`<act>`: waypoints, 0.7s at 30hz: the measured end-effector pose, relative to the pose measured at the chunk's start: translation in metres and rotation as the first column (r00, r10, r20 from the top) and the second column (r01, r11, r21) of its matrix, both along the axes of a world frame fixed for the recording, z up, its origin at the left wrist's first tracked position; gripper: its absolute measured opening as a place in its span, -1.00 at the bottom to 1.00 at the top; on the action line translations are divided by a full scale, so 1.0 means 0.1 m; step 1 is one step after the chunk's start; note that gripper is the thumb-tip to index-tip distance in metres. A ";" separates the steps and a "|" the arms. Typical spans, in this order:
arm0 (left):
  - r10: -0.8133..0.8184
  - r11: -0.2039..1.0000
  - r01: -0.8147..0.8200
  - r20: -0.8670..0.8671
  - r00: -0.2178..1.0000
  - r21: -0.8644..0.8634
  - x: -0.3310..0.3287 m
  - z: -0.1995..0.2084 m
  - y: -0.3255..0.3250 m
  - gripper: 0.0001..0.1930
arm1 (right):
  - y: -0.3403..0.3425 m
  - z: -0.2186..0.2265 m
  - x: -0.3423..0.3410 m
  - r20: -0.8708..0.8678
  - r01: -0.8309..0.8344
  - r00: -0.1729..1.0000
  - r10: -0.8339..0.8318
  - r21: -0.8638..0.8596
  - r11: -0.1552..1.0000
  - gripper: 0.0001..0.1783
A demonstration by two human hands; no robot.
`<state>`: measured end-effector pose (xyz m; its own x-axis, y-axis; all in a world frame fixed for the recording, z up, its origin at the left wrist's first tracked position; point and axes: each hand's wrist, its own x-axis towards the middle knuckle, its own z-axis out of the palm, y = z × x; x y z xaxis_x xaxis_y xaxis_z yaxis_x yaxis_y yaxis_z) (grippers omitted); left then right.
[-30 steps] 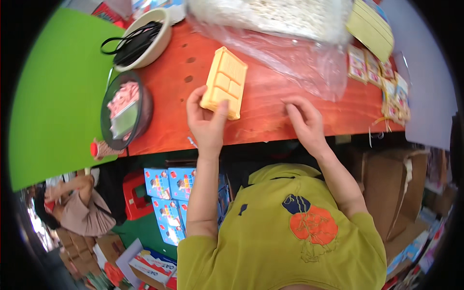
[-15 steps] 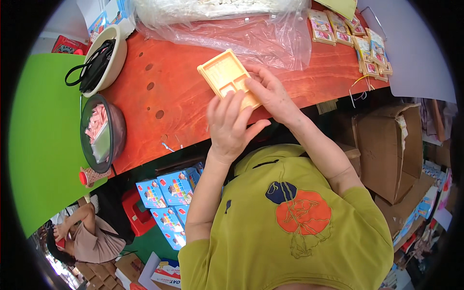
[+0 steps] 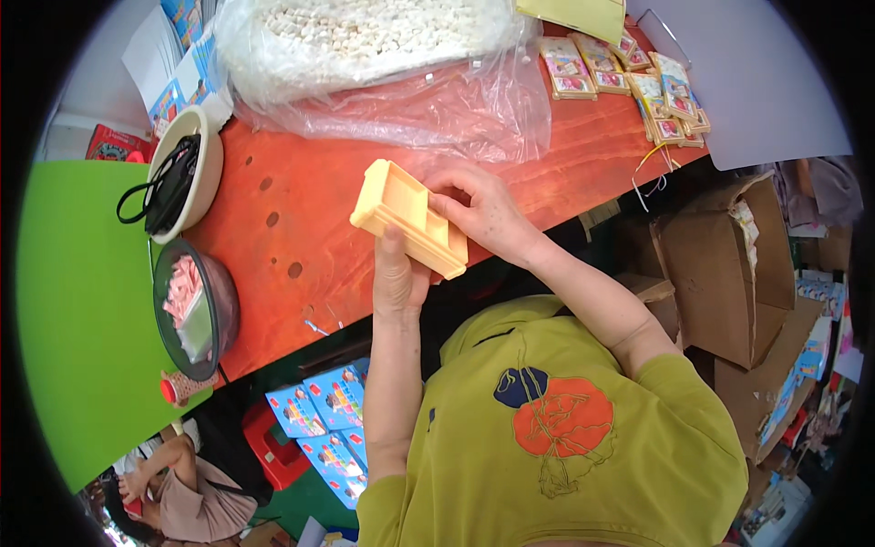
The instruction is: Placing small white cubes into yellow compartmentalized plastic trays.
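Note:
A pale yellow plastic tray (image 3: 406, 202), divided into compartments, is tilted above the red table (image 3: 319, 219). Around its near side and underside wraps my left hand (image 3: 401, 278), with the thumb pressed on the near wall. My right hand (image 3: 478, 211) grips the tray's far right edge; its fingertips are partly hidden behind the rim. The compartments I can see look bare.
Beyond the tray lies a clear plastic bag (image 3: 383, 55) of small white pieces. Several small packs (image 3: 570, 68) sit at the far right. On the left are a cream basin (image 3: 208, 169) with a black bag and a dark bowl (image 3: 228, 301) of pink strips. Blue boxes (image 3: 333, 401), a cardboard carton (image 3: 720, 273) and another person (image 3: 196, 488) are below.
The tray has turned and tipped so its side wall shows. My left hand has gone from over its compartments to holding it from below. The whole view has shifted slightly.

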<state>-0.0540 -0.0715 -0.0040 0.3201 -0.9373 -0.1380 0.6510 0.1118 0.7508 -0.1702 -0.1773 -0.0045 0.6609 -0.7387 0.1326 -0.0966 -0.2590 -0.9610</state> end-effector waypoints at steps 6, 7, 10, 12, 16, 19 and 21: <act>0.106 0.994 -0.109 -0.116 0.988 -0.017 0.03 -0.24 -0.11 -0.07 | -0.32 -0.11 -0.04 -0.029 0.079 0.996 -0.089 -0.241 0.967 -0.81; 0.107 0.993 -0.114 -0.183 0.977 -0.024 0.03 -0.25 -0.12 -0.09 | -0.42 -0.17 -0.04 -0.026 0.080 0.996 -0.089 -0.244 0.967 -0.81; 0.116 0.991 -0.127 -0.262 0.958 -0.027 0.06 -0.29 -0.12 -0.10 | -0.70 -0.36 0.02 -0.010 0.174 0.976 -0.217 -0.561 0.809 -0.76; 0.123 0.991 -0.135 -0.277 0.953 -0.025 0.06 -0.29 -0.11 -0.08 | -0.89 -0.39 0.08 -0.028 0.170 0.972 -0.232 -0.596 0.784 -0.75; 0.064 0.996 -0.079 -0.282 0.957 -0.042 0.08 -0.25 -0.10 -0.12 | -0.91 -0.15 0.13 -0.048 0.157 0.978 -0.203 -0.472 0.868 -0.81; 0.064 0.995 -0.084 -0.277 0.959 -0.060 0.07 -0.27 -0.11 -0.11 | -0.63 0.10 0.05 -0.063 0.053 0.996 -0.062 -0.135 0.989 -0.84; 0.057 0.994 -0.078 -0.250 0.967 -0.072 0.08 -0.31 -0.11 -0.11 | -0.51 0.11 0.01 -0.047 -0.024 0.999 0.025 0.014 1.000 -0.84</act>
